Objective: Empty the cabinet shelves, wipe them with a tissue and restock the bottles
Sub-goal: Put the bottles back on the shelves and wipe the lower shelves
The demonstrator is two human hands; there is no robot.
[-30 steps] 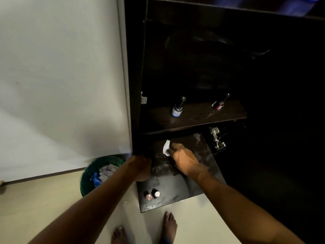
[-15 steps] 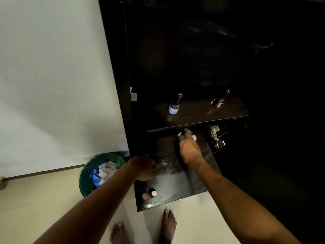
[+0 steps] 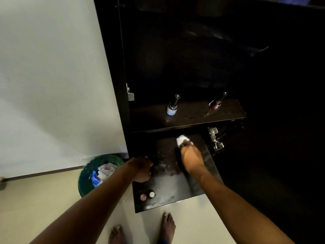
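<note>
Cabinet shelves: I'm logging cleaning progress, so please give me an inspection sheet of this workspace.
Surface: lower shelf dark, streaked with pale smears; upper shelf dark, faintly streaked.
Job's things: tissue on the lower shelf, toward the back; blue-labelled bottle and red bottle standing apart on the upper shelf; two small bottles at the lower shelf's front left corner.
Clutter: nothing seen on the shelves.
Hands: right hand holds the tissue against the lower shelf; left hand curled at that shelf's left edge, grip unclear.
Cables: nothing seen.
Surroundings: green bin with crumpled waste, left of the cabinet; metal hinge right of the lower shelf; pale wall; bare feet below.
</note>
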